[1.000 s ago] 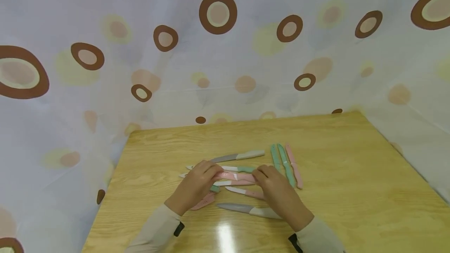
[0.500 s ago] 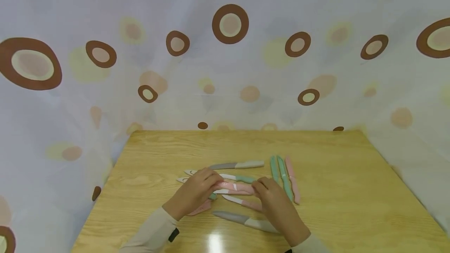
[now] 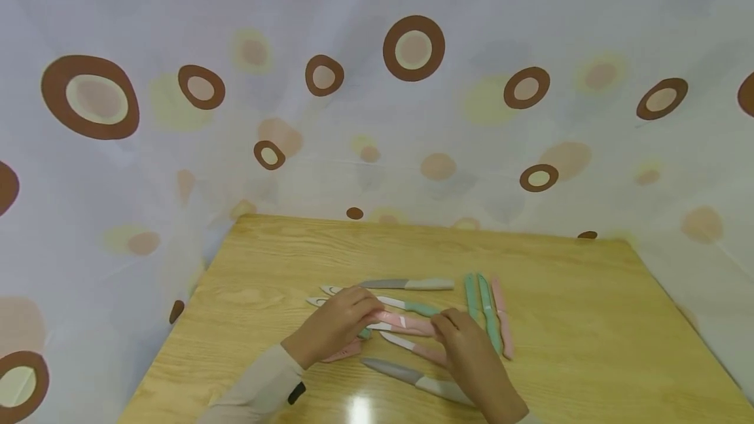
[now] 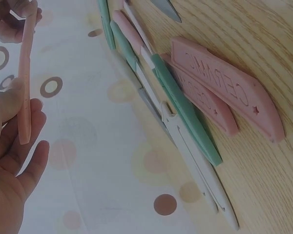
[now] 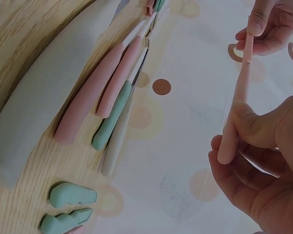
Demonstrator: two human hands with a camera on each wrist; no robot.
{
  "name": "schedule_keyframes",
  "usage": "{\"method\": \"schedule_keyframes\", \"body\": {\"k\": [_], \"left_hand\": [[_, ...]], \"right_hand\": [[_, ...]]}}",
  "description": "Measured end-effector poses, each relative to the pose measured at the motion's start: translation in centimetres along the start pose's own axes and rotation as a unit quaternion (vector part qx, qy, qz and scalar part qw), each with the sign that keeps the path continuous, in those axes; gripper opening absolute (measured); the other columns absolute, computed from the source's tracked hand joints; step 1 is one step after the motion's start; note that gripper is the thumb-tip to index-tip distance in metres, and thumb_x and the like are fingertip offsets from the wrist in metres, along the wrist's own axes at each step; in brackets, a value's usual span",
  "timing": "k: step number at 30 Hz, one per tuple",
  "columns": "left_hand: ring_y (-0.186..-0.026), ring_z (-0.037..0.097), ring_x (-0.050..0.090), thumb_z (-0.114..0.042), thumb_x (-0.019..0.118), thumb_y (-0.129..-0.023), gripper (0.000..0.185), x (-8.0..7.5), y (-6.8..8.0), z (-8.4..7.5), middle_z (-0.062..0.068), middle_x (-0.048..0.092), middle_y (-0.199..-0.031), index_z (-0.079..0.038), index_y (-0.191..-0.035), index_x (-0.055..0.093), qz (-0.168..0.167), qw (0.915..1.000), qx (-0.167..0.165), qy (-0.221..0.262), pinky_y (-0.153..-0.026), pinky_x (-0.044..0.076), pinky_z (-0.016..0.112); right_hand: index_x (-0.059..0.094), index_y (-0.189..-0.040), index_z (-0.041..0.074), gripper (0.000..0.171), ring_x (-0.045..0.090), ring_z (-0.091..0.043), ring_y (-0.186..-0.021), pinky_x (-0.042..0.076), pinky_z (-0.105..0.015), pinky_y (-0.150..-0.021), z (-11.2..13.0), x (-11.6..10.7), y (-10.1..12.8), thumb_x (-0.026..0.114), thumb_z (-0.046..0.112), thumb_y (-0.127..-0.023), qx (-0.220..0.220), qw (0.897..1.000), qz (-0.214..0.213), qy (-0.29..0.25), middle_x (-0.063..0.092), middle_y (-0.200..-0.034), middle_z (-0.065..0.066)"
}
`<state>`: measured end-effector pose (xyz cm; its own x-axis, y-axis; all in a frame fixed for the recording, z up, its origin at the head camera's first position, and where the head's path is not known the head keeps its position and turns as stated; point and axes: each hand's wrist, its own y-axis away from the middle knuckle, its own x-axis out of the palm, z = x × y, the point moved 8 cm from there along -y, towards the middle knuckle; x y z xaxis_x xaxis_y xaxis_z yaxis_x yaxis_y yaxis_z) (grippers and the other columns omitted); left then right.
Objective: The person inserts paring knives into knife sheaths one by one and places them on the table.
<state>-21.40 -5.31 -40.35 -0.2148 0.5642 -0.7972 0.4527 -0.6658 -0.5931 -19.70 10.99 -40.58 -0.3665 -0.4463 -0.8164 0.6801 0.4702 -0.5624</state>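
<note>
The left hand (image 3: 337,314) and right hand (image 3: 468,353) are both bare. A long, plain, pale cream left sleeve (image 3: 259,385), lightly creased, widens toward the near edge from its cuff (image 3: 288,358). A small, blocky black piece (image 3: 297,392) juts from the sleeve's right side. Only a pale sliver of the right sleeve (image 3: 528,419) shows.
</note>
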Motion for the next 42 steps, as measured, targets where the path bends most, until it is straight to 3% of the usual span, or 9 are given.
{"method": "schedule_keyframes", "body": {"k": [11, 17, 30, 36, 42], "left_hand": [[-0.096, 0.012, 0.061, -0.010, 0.069, -0.087, 0.014, 0.2, 0.0, 0.3, -0.001, 0.063, -0.099, -0.007, -0.100, 0.067, 0.007, 0.9999, -0.010, 0.001, -0.093, 0.048, 0.018], [-0.096, 0.012, 0.062, -0.011, 0.068, -0.089, 0.014, 0.5, -0.1, -0.4, -0.001, 0.064, -0.099, -0.007, -0.102, 0.066, 0.012, 0.9998, -0.010, -0.011, -0.094, 0.048, 0.020], [-0.099, 0.014, 0.062, -0.014, 0.068, -0.088, 0.017, 0.6, 0.0, 0.3, 0.000, 0.066, -0.103, -0.008, -0.104, 0.067, 0.029, 0.9991, -0.030, -0.010, -0.093, 0.050, 0.024], [-0.100, 0.015, 0.062, -0.016, 0.069, -0.089, 0.023, 0.4, 0.2, 0.9, 0.003, 0.065, -0.109, -0.008, -0.110, 0.066, 0.034, 0.9974, -0.054, -0.034, -0.091, 0.051, 0.024], [-0.091, 0.014, 0.064, -0.015, 0.073, -0.086, 0.017, -0.3, 1.3, 2.4, 0.001, 0.067, -0.099, -0.008, -0.100, 0.069, 0.018, 0.9937, -0.095, -0.057, -0.082, 0.055, 0.027]], "right_hand": [[0.070, -0.092, -0.001, 0.025, 0.060, -0.016, -0.080, 0.056, -0.023, -0.070, -0.3, 0.5, 0.4, 0.080, -0.007, -0.070, 0.022, 1.000, 0.012, -0.013, 0.061, -0.089, -0.005], [0.069, -0.089, -0.002, 0.021, 0.059, -0.014, -0.073, 0.055, -0.018, -0.066, -0.4, 0.0, 0.7, 0.079, -0.005, -0.071, 0.007, 1.000, 0.001, -0.017, 0.061, -0.086, -0.005], [0.069, -0.087, -0.002, 0.017, 0.059, -0.014, -0.071, 0.054, -0.018, -0.065, -0.5, 0.3, 0.3, 0.078, -0.004, -0.073, -0.004, 1.000, 0.000, -0.013, 0.061, -0.083, -0.006], [0.069, -0.089, -0.004, 0.017, 0.061, -0.017, -0.074, 0.056, -0.021, -0.069, -1.5, 0.6, 0.9, 0.077, -0.002, -0.075, 0.028, 0.999, 0.032, 0.003, 0.063, -0.087, -0.008], [0.067, -0.091, -0.008, 0.021, 0.061, -0.024, -0.074, 0.058, -0.032, -0.067, -5.1, -1.0, 2.5, 0.077, -0.009, -0.072, 0.081, 0.996, 0.020, 0.014, 0.064, -0.087, -0.017]]}}
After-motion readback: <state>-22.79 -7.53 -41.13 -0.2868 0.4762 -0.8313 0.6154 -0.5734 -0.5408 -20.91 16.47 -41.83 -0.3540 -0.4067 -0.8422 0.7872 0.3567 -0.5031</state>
